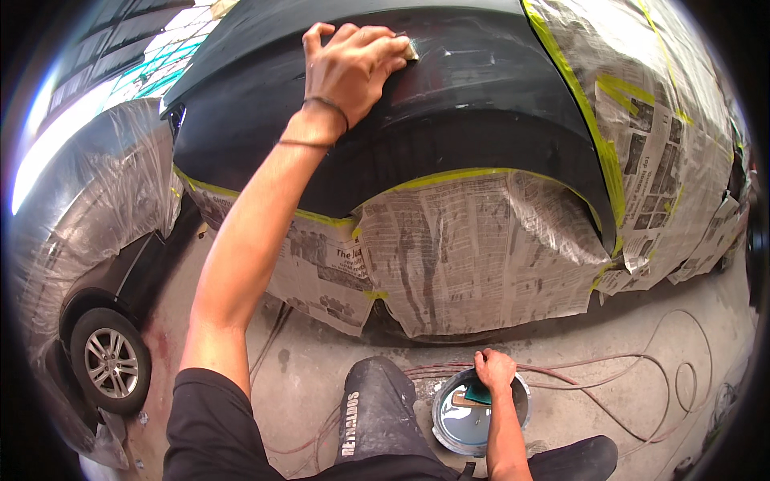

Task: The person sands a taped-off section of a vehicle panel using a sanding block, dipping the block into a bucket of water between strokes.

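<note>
My left hand (349, 68) has its fingers closed on a small pale pad (411, 50), resting against a matte dark curved car panel (481, 120). Yellow tape (433, 178) edges the panel, with newspaper (433, 264) covering the wheel arch below it. Low on the right, my right hand (493, 369) is at the far rim of a round bucket (443, 426) of cloudy water, fingers curled; what it grips, if anything, is hidden. A green pad (475, 394) and a flat tan piece (464, 403) are in the bucket, beside that hand.
A plastic-covered dark car (104, 184) with a silver-spoked wheel (111, 362) stands at the left. Newspaper and tape (666, 160) mask the right side of the vehicle facing me. Hoses (593, 398) loop over the concrete floor (305, 377). My knee (377, 393) is beside the bucket.
</note>
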Demonstrator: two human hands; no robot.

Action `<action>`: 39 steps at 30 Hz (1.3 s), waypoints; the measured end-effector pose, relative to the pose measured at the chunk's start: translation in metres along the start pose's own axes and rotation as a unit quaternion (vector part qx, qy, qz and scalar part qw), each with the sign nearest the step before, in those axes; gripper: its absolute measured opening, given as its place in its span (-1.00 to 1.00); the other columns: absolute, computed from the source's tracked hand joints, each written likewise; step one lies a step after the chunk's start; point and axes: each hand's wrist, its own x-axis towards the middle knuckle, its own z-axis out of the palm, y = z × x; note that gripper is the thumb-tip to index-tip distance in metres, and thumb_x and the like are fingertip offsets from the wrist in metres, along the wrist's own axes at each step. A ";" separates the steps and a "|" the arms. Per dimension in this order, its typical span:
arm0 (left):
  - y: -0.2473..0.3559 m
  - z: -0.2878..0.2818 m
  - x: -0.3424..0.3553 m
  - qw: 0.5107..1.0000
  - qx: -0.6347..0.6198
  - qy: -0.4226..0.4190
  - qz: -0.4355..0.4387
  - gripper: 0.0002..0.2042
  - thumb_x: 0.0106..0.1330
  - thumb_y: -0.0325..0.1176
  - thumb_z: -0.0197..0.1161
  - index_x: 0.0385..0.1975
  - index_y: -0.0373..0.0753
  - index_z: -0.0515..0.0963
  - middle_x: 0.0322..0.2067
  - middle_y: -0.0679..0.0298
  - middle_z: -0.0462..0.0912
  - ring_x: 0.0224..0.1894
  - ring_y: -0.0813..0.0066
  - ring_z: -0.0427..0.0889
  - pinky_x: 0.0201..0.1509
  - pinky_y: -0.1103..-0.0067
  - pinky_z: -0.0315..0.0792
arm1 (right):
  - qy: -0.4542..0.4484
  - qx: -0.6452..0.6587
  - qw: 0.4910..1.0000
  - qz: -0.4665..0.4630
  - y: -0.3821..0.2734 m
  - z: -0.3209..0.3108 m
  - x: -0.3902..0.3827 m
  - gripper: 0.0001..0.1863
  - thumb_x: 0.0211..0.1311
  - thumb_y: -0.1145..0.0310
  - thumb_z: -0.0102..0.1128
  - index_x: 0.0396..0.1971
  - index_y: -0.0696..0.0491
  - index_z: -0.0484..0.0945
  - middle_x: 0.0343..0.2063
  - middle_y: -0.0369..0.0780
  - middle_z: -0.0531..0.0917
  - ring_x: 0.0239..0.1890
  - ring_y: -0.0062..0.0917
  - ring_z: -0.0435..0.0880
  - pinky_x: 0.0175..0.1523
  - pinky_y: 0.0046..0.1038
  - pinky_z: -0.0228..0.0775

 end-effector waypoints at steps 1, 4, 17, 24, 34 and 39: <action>0.007 -0.008 -0.008 1.000 0.009 -0.014 -0.013 -0.77 0.44 -0.14 0.58 0.05 0.13 0.88 0.07 0.55 0.89 0.09 0.54 0.78 0.45 0.24 0.23 | -0.007 -0.003 1.000 0.003 -0.001 -0.002 0.000 -0.55 0.51 -0.10 0.24 -0.13 -0.05 0.90 -0.21 0.00 0.90 -0.08 0.01 0.90 0.10 0.05 0.70; 0.025 -0.005 -0.025 0.999 -0.012 0.012 -0.034 -0.79 0.43 -0.16 0.58 0.01 0.14 0.89 0.04 0.54 0.87 0.05 0.51 0.78 0.45 0.23 0.22 | 0.001 -0.006 1.000 0.009 0.009 -0.002 0.002 -0.55 0.51 -0.09 0.23 -0.12 -0.05 0.90 -0.21 0.00 0.90 -0.08 0.01 0.90 0.10 0.06 0.70; 0.025 0.003 0.003 0.997 0.027 0.007 -0.065 -0.82 0.50 -0.13 0.50 0.00 0.09 0.88 0.04 0.53 0.86 0.08 0.45 0.75 0.44 0.15 0.22 | 0.023 0.004 1.000 -0.002 0.004 0.004 0.001 -0.55 0.50 -0.09 0.24 -0.18 -0.03 0.89 -0.24 0.03 0.89 -0.11 0.05 0.89 0.08 0.08 0.71; 0.040 -0.005 -0.021 0.997 0.019 -0.001 -0.076 -0.81 0.44 -0.18 0.56 0.00 0.13 0.88 0.03 0.57 0.87 0.07 0.51 0.76 0.47 0.19 0.20 | 0.029 0.003 0.999 0.012 0.010 -0.002 0.002 -0.55 0.49 -0.09 0.24 -0.19 -0.03 0.90 -0.24 0.01 0.89 -0.10 0.04 0.90 0.08 0.08 0.71; -0.016 -0.002 0.029 0.983 -0.104 -0.017 0.148 -0.86 0.43 -0.30 0.44 -0.11 0.16 0.82 0.03 0.56 0.91 0.05 0.51 0.82 0.39 0.32 0.40 | 0.030 -0.011 0.999 -0.003 0.009 0.001 0.001 -0.58 0.50 -0.06 0.24 -0.20 -0.03 0.89 -0.23 -0.03 0.90 -0.13 0.00 0.90 0.04 0.06 0.71; -0.057 -0.005 0.008 0.984 -0.063 -0.031 0.164 -0.78 0.50 -0.14 0.48 0.08 0.23 0.87 0.10 0.67 0.91 0.12 0.66 0.82 0.48 0.38 0.34 | 0.040 0.001 0.999 -0.016 0.005 0.003 -0.001 -0.58 0.50 -0.06 0.25 -0.23 -0.02 0.88 -0.24 -0.03 0.89 -0.15 0.01 0.89 0.02 0.08 0.70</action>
